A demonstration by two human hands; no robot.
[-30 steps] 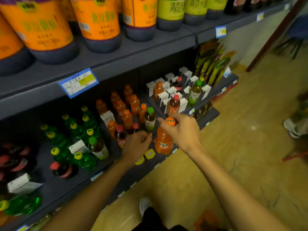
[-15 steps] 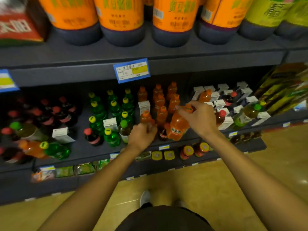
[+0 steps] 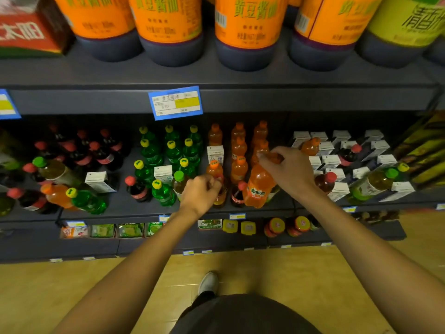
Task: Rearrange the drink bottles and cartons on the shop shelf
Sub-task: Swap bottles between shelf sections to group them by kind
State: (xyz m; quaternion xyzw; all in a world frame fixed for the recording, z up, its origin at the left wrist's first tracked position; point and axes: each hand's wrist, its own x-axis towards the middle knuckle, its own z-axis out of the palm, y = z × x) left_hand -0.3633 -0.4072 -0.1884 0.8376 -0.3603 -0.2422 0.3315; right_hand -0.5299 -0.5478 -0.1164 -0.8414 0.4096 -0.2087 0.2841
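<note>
My right hand (image 3: 286, 169) grips the cap end of an orange soda bottle (image 3: 258, 186), which is upright at the front of the grey drinks shelf (image 3: 144, 212), next to a red-capped cola bottle (image 3: 238, 195). My left hand (image 3: 201, 191) is curled round the neck of an amber bottle (image 3: 220, 198) just left of that; its cap is hidden by my fingers. Rows of orange soda bottles (image 3: 238, 150) stand behind both hands. A white carton (image 3: 215, 154) stands among them.
Green bottles (image 3: 173, 150) and dark cola bottles (image 3: 96, 150) fill the left of the shelf, with some lying mixed at the front. White cartons (image 3: 337, 150) and tea bottles (image 3: 375, 182) sit on the right. Large soy sauce bottles (image 3: 245, 27) stand overhead; jars (image 3: 277, 226) sit below.
The view has swung to face the shelf squarely. My right hand has brought the orange bottle from off the shelf's edge in over the front row. My left hand stays on its bottle.
</note>
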